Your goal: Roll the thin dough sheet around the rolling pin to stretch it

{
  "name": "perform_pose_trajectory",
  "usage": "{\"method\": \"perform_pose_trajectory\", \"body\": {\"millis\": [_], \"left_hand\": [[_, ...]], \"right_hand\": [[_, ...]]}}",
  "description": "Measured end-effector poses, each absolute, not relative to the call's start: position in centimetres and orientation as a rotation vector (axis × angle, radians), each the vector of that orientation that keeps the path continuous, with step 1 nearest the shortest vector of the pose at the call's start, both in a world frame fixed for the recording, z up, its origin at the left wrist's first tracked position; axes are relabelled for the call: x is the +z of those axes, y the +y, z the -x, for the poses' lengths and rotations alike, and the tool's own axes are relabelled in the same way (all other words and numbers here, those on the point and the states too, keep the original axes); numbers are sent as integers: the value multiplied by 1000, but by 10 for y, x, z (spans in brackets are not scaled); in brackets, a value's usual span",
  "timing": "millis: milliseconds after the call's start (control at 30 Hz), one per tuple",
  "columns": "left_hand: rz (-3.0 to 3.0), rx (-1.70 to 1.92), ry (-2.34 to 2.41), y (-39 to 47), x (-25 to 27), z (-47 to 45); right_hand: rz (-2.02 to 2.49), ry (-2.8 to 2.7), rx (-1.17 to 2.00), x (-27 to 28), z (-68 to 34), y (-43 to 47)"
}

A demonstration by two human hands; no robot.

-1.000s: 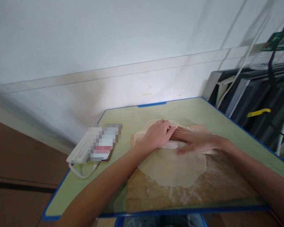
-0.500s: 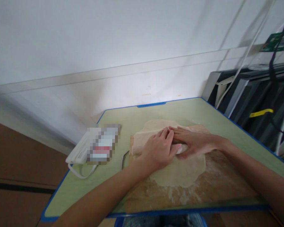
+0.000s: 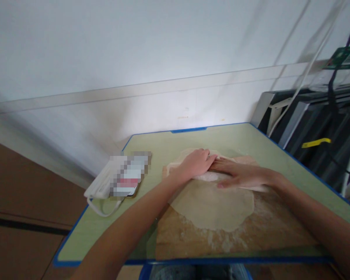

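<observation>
A thin, wide sheet of pale dough lies on a floured wooden board. Across its far half runs a flour-whitened rolling pin, mostly covered by my hands and perhaps by a layer of dough. My left hand curves over the pin, its fingertips meeting those of my right hand. My right hand lies across the pin with the fingers on the far side and the thumb on the near side. Both hands press down close together, and the pin's ends are hard to make out.
A phone, blurred out, and a white case with a strap lie on the left of the green table. A white wall stands behind. Dark panels and cables lean along the right side.
My left hand has moved away from me and lies further forward on the pin. My right hand has shifted slightly, and more of the near dough shows. The view has tilted a little.
</observation>
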State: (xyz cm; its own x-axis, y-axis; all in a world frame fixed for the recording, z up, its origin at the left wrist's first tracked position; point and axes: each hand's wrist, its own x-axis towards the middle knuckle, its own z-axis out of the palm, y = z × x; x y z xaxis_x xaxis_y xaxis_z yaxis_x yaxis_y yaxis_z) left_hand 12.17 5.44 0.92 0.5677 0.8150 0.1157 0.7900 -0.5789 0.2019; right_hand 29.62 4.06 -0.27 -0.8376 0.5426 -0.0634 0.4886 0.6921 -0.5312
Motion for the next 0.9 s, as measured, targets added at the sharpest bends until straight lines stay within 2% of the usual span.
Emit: {"method": "perform_pose_trajectory", "body": {"millis": [267,667,900], "left_hand": [[-2808,292,1280,-2,5,-105],[-2670,330,1312,65,11,-121],[-2679,367,1443,22,6,-114]], "right_hand": [[851,-2832,769,-4,-294,35],[844,-2759,815,-4,-295,41],[935,-2814,803,-1,-291,34]]}}
